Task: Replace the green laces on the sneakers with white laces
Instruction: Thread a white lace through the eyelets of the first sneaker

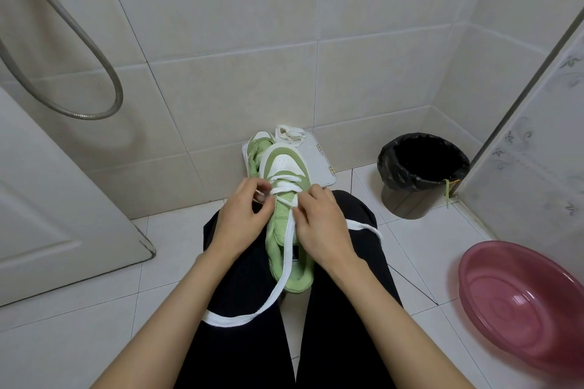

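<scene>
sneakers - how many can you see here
2. One sneaker rests on the person's lap between both hands, partly laced in white. The second sneaker sits behind it on the white board by the wall, mostly hidden.

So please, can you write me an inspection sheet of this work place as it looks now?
Surface: pale tiled floor; the person sits, sneaker on the lap.
Job's things: green sneaker partly laced with white lace; second sneaker and spare white lace on white board.
Clutter: pink basin; black bin, green lace over its rim.
Hands: left hand and right hand pinch the lace at the eyelets.
Cables: shower hose on wall.
Surroundings: tiled walls, door at left.
</scene>
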Motion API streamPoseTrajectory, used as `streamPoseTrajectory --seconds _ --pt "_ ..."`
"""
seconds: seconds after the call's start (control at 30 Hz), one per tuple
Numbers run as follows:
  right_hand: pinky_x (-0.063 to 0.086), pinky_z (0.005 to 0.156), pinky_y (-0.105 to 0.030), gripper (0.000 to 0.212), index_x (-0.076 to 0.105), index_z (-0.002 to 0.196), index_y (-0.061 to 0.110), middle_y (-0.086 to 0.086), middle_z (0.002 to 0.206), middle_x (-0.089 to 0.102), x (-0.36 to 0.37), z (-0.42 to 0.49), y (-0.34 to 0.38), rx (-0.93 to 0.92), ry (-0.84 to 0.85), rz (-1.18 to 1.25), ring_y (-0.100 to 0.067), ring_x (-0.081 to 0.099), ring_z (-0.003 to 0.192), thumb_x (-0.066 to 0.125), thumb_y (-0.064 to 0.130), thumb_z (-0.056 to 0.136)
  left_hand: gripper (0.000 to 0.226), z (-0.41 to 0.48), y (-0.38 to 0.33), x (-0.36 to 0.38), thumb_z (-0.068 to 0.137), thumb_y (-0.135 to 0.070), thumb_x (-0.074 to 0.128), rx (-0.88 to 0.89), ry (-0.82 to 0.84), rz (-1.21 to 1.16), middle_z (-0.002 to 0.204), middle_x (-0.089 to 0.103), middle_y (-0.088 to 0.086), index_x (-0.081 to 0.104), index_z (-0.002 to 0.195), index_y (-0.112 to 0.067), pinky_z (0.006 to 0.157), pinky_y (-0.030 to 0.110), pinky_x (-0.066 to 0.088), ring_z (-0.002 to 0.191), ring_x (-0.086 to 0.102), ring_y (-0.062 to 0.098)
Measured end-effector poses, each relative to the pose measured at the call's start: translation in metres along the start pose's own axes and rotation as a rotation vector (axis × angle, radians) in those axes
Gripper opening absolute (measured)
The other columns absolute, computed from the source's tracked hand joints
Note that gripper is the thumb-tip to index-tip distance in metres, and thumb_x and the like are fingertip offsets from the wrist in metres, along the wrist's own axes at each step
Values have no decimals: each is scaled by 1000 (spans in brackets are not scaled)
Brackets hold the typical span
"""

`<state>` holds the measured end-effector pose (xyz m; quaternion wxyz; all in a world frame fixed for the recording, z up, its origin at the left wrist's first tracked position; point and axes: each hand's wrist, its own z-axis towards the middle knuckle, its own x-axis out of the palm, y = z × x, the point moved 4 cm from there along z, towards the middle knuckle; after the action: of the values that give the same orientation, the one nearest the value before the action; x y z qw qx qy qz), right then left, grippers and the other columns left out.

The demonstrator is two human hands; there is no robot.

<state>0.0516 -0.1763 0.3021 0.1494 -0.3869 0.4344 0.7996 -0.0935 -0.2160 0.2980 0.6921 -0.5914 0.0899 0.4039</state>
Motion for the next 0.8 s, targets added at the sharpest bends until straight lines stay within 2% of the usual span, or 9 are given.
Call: streamPoseTrajectory --seconds 0.17,0.27,0.33,0.43,0.5,0.57,0.67,0.7,0.8 --pt "27 62 -25 23 42 73 12 4 81 38 -10 -14 -6 96 -112 169 -16 39 70 52 2 91 9 -1 1 0 90 -29 58 -27 30 71 93 57 -16 54 98 -29 73 25 47 83 54 -7" --pt "27 63 -25 19 44 76 10 -1 84 41 -7 -13 -4 109 -75 114 -19 41 73 52 5 93 30 -4 2 2 83 -47 62 -35 104 128 98 51 -19 49 105 -31 68 18 39 88 52 -6" --pt "27 67 -27 15 50 83 5 -6 88 46 -5 -10 -5 73 -28 -13 -21 42 79 51 14 96 38 -3 3 4 82 -41 64 -42 149 158 104 47 -17 47 113 -27 70 21 38 94 52 -1" --pt "21 65 -31 16 52 88 8 -9 86 59 -17 -6 -9 17 -7 -115 -28 47 79 51 22 97 36 -2 1 3 85 -22 62 -61 124 122 109 45 -9 47 118 -19 77 26 39 98 53 9" --pt "30 68 -36 17 56 91 8 -9 82 65 -30 -6 -16 4 -30 -150 -33 55 79 53 24 96 27 -5 -8 3 87 -19 61 -1 65 141 105 41 -9 51 112 -17 75 23 36 96 52 12" --pt "36 68 -35 16 60 90 9 -6 78 67 -42 -9 -26 26 -84 -118 -32 58 76 57 25 94 17 -12 -17 5 88 -31 62 72 6 229 96 39 -10 58 99 -19 74 25 33 90 48 13" --pt "42 68 -36 13 62 92 13 -2 85 67 -47 -17 -34 74 -110 -56 -26 59 81 57 25 94 35 -23 -22 17 78 -61 60 82 58 491 92 36 -9 58 87 -27 76 27 22 88 33 10" --pt "43 69 -36 12 63 92 13 -1 86 66 -46 -20 -34 63 -117 -45 -25 58 82 57 24 94 36 -26 -23 20 79 -61 60 64 68 543 94 34 -8 59 89 -27 76 26 20 89 32 11" --pt "46 69 -38 8 63 90 10 -3 84 61 -42 -29 -30 11 -144 -12 -24 57 78 59 17 92 22 -28 -24 21 89 -39 58 30 60 591 96 31 -7 61 99 -20 77 26 21 96 37 16"
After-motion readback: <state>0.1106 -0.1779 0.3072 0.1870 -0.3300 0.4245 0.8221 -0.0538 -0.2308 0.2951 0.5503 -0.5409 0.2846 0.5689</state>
